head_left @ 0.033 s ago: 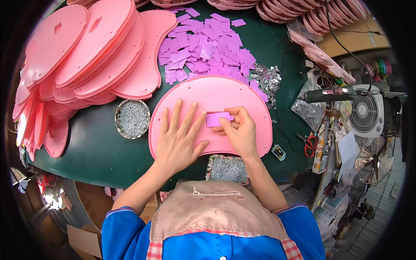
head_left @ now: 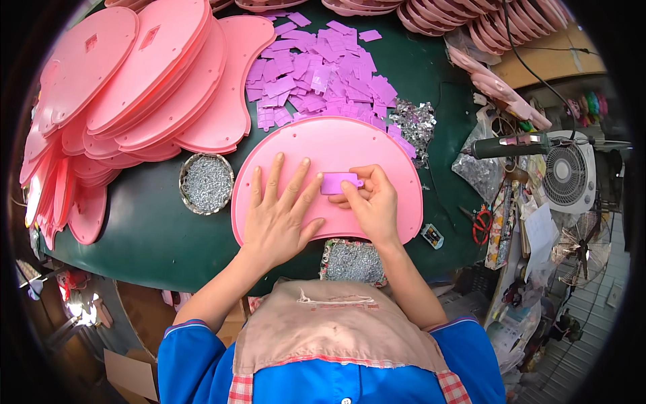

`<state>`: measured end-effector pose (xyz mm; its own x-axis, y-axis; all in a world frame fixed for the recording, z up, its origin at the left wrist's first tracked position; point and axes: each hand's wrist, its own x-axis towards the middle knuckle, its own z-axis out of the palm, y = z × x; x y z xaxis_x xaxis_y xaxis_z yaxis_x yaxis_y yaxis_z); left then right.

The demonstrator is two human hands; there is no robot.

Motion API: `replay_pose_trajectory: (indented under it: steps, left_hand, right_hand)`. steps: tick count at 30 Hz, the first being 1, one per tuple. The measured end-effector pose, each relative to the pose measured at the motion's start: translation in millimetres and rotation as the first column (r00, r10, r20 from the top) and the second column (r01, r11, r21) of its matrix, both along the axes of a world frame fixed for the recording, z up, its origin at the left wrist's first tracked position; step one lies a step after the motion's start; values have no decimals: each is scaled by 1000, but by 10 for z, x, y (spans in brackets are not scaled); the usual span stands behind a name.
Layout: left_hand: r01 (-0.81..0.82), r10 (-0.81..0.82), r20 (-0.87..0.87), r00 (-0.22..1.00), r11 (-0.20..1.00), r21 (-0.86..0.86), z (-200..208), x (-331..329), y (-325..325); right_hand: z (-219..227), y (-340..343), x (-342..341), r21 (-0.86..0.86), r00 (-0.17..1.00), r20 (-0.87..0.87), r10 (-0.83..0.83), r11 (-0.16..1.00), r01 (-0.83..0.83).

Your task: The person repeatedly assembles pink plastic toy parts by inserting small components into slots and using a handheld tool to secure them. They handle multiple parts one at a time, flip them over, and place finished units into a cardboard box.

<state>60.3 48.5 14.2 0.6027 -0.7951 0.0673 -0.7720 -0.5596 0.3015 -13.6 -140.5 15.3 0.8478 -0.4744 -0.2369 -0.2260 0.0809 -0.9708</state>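
Observation:
A rounded pink plastic panel (head_left: pixel 309 145) lies on the green table in front of me. My left hand (head_left: pixel 274 219) is open, its fingers spread flat on the left part of the panel. Near the panel's middle is a small purple rectangular cover (head_left: pixel 333 183) with a little tab at its right end. My right hand (head_left: pixel 370 202) grips this cover at its right end, the thumb on its face and the other fingers curled beside it. The left index fingertip is next to the cover's left edge. Whatever lies under the cover is hidden.
Stacked pink panels (head_left: pixel 168 74) rise at the left, and loose purple covers (head_left: pixel 323 64) are heaped behind. Screws fill a round bowl (head_left: pixel 206 184) and a tray (head_left: pixel 353 261). Small metal pieces (head_left: pixel 414 128), a dark-green power screwdriver (head_left: pixel 511 146), red-handled pliers (head_left: pixel 482 225) and a fan (head_left: pixel 568 172) are at the right.
The purple cover has shifted slightly upward on the panel, and the dark gap along its upper edge no longer shows. Both hands are almost where they were.

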Motion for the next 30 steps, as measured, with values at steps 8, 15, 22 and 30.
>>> replay_pose_trajectory:
  steps: [8, 15, 22, 30]
  left_hand:
    - [63, -59, 43, 997, 994, -85, 2, -27, -37]
    - [-81, 84, 3, 996, 964, -255, -139, 25, 39]
    - [-565, 565, 6, 825, 825, 9, -169, 357, 333]
    - [-493, 494, 29, 869, 869, -38, -325, 551, 303]
  right_hand:
    - [82, -352, 160, 71, 954, -127, 273, 961, -265]
    - [20, -231, -455, -924, 913, -207, 352, 238, -301]
    - [-25, -206, -467, -914, 886, -239, 396, 216, -343]
    - [-37, -227, -473, -911, 874, -208, 439, 238, -337]
